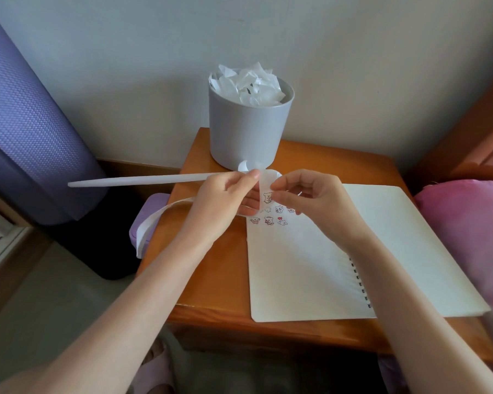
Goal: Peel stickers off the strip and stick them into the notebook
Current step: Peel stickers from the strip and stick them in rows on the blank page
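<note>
1. Pinching the white strip (143,180) between thumb and curled fingers, the left hand (228,200) holds it above the far left corner of the notebook (296,265).
2. The right hand (310,200) faces it, thumb and forefinger closed on the short upright piece of the strip that stands between the two hands.
3. That upright piece carries a bear sticker (267,198), just beside the right fingertips; whether they grip the sticker or only the backing cannot be told.
4. One length of the strip runs out straight to the left, past the table (211,251) edge; another loops down from under the left hand and hangs over a purple pouch (151,211).
5. The notebook lies open on the table, its spiral binding partly hidden by the right forearm.
6. Several small cartoon stickers (268,220) sit in rows at the top of the left page, just below the hands.
7. A grey bin (248,132) full of crumpled white paper stands on the table behind the hands, near the wall.
8. A purple rolled mat (26,123) leans at the left, and a pink cushion (467,223) lies at the right.
</note>
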`<move>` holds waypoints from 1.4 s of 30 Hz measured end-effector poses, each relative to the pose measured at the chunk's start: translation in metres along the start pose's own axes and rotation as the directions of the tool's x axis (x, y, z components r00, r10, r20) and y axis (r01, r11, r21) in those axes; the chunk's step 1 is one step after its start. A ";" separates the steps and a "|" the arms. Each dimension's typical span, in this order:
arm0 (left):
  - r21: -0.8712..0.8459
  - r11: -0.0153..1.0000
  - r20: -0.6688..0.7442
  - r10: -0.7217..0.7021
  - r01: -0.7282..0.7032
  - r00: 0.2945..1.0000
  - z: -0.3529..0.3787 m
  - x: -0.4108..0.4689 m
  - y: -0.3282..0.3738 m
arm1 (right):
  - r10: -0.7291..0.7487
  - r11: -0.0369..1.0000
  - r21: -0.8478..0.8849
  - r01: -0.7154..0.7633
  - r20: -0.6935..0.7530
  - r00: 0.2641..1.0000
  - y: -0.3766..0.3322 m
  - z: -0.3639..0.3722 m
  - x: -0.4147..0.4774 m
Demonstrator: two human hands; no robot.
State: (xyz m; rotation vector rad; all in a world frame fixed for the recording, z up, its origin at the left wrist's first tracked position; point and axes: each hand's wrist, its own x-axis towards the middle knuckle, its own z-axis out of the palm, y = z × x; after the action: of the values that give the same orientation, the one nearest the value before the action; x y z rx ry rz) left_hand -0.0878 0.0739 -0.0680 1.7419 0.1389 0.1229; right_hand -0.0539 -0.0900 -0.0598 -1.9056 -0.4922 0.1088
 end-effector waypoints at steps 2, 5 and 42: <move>0.019 1.000 0.026 0.016 -0.017 1.000 0.001 0.000 -0.001 | 0.010 1.000 -0.002 -0.010 -0.008 1.000 0.001 0.000 0.000; 0.035 0.999 0.040 0.038 -0.039 0.998 0.000 -0.001 -0.001 | 0.018 1.000 0.013 -0.018 -0.012 1.000 0.001 -0.001 0.000; 0.040 0.998 0.020 0.052 -0.053 0.998 0.003 -0.003 0.001 | -0.010 0.999 -0.054 0.008 -0.034 0.999 0.001 0.002 -0.001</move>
State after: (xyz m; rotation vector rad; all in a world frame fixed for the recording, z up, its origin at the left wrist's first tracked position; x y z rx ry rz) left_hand -0.0907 0.0705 -0.0677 1.7875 0.0821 0.1429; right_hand -0.0548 -0.0887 -0.0619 -1.9544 -0.4843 0.0574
